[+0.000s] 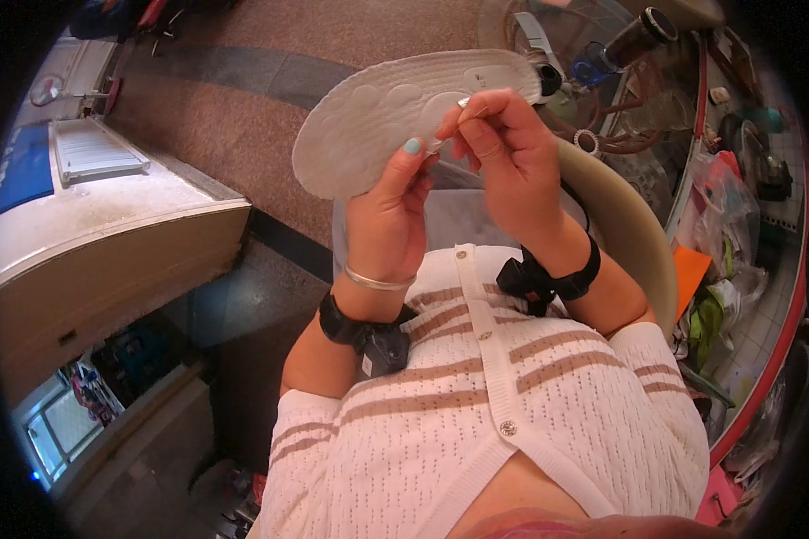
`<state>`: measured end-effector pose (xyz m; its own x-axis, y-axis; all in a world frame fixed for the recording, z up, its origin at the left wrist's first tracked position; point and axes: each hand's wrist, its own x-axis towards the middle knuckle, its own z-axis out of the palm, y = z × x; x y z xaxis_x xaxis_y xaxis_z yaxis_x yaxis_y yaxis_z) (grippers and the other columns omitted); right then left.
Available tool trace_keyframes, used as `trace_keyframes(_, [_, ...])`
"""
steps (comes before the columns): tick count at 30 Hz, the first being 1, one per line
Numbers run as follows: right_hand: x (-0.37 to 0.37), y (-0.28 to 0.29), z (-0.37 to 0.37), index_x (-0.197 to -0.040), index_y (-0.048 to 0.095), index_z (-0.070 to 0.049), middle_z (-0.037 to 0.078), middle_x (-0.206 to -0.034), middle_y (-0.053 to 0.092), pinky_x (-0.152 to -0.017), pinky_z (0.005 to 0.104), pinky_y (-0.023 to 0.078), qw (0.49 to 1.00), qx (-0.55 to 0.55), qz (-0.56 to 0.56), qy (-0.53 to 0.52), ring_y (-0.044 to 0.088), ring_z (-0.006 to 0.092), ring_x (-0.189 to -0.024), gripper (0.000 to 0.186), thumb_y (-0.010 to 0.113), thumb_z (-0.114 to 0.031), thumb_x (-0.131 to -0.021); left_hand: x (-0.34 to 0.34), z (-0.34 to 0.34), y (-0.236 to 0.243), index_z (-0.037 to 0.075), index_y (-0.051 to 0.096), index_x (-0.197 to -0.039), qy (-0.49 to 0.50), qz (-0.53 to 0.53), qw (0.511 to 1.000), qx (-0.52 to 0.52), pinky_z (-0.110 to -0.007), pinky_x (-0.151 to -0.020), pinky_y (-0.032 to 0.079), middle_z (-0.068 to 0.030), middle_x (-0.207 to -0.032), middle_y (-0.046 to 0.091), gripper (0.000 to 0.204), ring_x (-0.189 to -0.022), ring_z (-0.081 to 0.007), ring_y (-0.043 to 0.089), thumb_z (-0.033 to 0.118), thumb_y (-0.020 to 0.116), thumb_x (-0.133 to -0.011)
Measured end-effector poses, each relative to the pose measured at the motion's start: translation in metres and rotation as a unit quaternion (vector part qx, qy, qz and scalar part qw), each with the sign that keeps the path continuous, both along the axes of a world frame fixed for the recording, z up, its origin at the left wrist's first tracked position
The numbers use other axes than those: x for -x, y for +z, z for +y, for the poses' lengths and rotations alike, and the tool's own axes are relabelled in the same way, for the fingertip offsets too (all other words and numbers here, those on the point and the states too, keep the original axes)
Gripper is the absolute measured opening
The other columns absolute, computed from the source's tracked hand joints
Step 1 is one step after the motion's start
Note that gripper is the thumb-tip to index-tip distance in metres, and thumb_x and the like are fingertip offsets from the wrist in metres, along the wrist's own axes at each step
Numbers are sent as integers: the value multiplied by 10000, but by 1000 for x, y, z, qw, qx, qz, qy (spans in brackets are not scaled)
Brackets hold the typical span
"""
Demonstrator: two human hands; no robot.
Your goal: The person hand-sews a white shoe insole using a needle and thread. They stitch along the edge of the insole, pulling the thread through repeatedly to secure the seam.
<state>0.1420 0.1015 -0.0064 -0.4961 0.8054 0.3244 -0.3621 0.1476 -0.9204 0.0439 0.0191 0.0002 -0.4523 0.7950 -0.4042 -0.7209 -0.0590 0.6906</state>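
Observation:
A white, textured shoe insole (368,135) lies slantwise beyond my hands, with rounded raised pads on its face. My left hand (391,211) is closed in front of its near edge, thumb against curled fingers. Close to it, my right hand (517,162) makes a pinch over the middle of the insole. A tiny whitish bit (435,144) shows between the two hands' fingertips; what it is I cannot make out. Whether my left fingers also grip the insole's edge is hidden. Black strapped devices sit on both wrists.
Behind my right arm curves a beige chair back (643,216). On the right, a red-edged shelf (786,332) holds plastic bags and loose goods. A dark tumbler (643,38) stands at the far right. At left is a white-topped counter (126,216), beside a brown speckled floor (234,117).

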Motion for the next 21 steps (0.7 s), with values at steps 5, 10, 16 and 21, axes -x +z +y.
trace_keyframes(5, [-3, 2, -2, -948, 467, -49, 51, -814, 574, -575, 195, 419, 992, 112, 43, 46, 535, 106, -663, 92, 441, -126, -905, 3, -1, -4, 67, 551, -1005, -6, -30, 1000, -8, -235, -704, 420, -24, -924, 593, 208, -814, -120, 554, 87, 594, -803])
trace_keyframes(10, [-6, -3, 4, -965, 468, -49, 55, -771, 536, -580, 214, 416, 979, 164, 111, 45, 516, 115, -650, 90, 423, -105, -909, 6, -3, -6, 72, 553, -995, 19, -21, 999, 22, -219, -679, 406, -25, -901, 593, 206, -793, -121, 557, 102, 604, -798])
trace_keyframes(16, [-31, 1, 13, -931, 474, -22, 43, -717, 507, -541, 206, 391, 969, 174, 168, 44, 467, 94, -604, 78, 481, -81, -880, 17, -4, -10, 56, 565, -963, 97, -25, 995, 12, -226, -673, 423, -32, -879, 594, 177, -783, -130, 561, 110, 606, -799])
trace_keyframes(21, [-38, -6, 14, -940, 478, -18, 46, -727, 503, -556, 209, 389, 968, 169, 170, 74, 459, 95, -620, 77, 473, -68, -881, 22, -4, -11, 42, 571, -928, 108, -50, 993, -11, -229, -676, 457, -41, -870, 600, 150, -786, -137, 570, 105, 609, -796])
